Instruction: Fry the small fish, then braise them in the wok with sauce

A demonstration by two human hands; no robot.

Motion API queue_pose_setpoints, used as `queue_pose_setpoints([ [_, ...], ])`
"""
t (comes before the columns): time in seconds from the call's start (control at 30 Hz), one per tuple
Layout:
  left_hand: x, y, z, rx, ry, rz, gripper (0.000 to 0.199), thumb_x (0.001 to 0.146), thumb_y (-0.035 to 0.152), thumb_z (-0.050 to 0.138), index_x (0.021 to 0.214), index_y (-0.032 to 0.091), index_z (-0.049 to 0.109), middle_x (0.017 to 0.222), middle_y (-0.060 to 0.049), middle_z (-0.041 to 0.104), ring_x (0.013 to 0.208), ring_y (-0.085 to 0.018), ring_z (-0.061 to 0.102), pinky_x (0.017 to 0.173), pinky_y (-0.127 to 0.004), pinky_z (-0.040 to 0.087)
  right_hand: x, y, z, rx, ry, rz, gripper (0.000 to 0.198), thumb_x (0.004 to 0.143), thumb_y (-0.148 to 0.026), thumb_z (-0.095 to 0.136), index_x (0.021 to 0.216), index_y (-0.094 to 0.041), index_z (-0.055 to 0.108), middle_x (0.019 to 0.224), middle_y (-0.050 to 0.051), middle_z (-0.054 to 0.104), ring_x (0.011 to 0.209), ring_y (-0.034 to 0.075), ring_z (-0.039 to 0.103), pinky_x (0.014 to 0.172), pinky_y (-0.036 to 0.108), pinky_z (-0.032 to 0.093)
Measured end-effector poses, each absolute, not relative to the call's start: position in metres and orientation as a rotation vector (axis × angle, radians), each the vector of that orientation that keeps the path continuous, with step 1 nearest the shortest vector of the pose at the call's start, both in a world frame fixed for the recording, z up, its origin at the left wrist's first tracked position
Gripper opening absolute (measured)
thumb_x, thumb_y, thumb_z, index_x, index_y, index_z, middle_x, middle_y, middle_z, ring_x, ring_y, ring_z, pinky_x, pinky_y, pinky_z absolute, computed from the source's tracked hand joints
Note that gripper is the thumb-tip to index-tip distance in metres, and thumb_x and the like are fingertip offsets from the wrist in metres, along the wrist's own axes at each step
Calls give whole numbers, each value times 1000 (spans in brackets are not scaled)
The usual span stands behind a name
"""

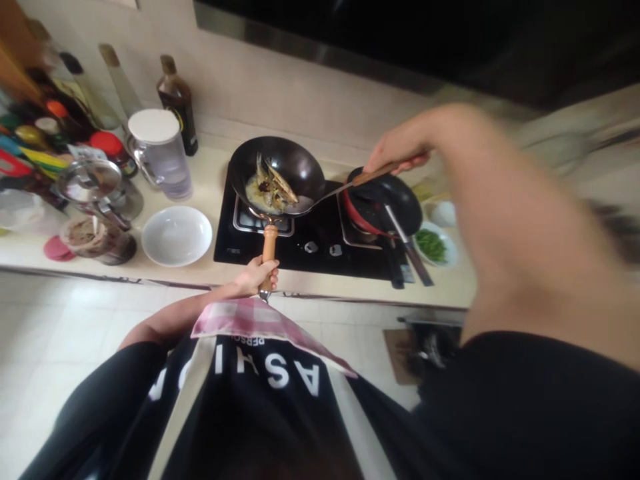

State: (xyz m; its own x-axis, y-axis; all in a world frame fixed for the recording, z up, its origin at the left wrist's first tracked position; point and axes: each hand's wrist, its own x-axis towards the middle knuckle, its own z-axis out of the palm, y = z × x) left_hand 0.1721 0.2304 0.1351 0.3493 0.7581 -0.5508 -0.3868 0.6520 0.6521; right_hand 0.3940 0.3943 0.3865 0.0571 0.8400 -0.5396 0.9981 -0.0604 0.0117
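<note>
My left hand [257,275] is wrapped round the wooden handle of a dark wok [305,170], which is tilted toward me over the left burner. In the wok lie browned whole fish [276,183] in a pale liquid. My right hand [400,148] grips the wooden handle of a spatula [364,177] from above. Its metal shaft slants down into the wok's right side, and its blade is partly hidden near the fish.
A red-sided frying pan [385,203] with a metal-shafted utensil [403,233] across it sits on the right burner. A bowl of chopped greens [433,245] stands right of it. At left are a white bowl [177,237], a water pitcher [163,157], a jar [97,240] and several bottles.
</note>
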Motion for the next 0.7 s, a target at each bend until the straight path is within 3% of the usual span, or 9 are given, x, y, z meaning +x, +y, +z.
queue_pose_setpoints([
  [0.1,172,230,136,445,956,770,23,86,18,62,86,20,40,58,6,46,42,-7,43,41,-21,40,390,385,376,1856,1675,-682,24,96,-25,56,103,-7,69,48,-8,34,45,2,28,50,23,19],
  [0.2,173,230,135,458,965,770,25,85,20,65,85,20,40,59,6,46,42,-7,44,42,-21,41,396,372,351,1859,1801,-744,27,93,-28,61,117,-18,68,51,-6,40,45,6,35,48,23,26],
  [0.3,173,230,134,480,971,779,23,86,20,64,85,20,41,59,6,46,43,-7,44,42,-21,41,399,355,319,1870,1980,-563,26,90,-31,63,113,-23,71,64,1,58,53,13,51,53,26,38],
  [0.37,173,230,134,487,966,782,22,86,19,63,86,20,41,59,6,46,43,-7,44,42,-21,41,394,344,297,1866,2097,-444,26,90,-34,61,110,-23,73,83,6,69,71,19,62,63,29,45],
  [0.5,172,231,137,492,963,772,22,86,19,63,86,20,41,59,6,46,42,-7,43,42,-20,41,369,336,266,1908,2216,-352,33,93,-39,54,115,-24,72,113,7,71,105,26,65,84,31,49],
  [0.6,173,231,140,492,970,774,22,87,19,63,86,20,41,59,6,46,43,-7,44,42,-20,41,353,345,268,1909,2247,-345,32,93,-38,54,113,-23,73,115,8,71,109,26,63,90,32,47],
  [0.7,173,231,139,488,978,778,22,87,19,63,86,20,41,59,6,47,43,-7,44,42,-20,41,347,357,293,1895,2205,-392,27,91,-37,59,106,-21,74,101,8,72,98,25,65,85,34,48],
])
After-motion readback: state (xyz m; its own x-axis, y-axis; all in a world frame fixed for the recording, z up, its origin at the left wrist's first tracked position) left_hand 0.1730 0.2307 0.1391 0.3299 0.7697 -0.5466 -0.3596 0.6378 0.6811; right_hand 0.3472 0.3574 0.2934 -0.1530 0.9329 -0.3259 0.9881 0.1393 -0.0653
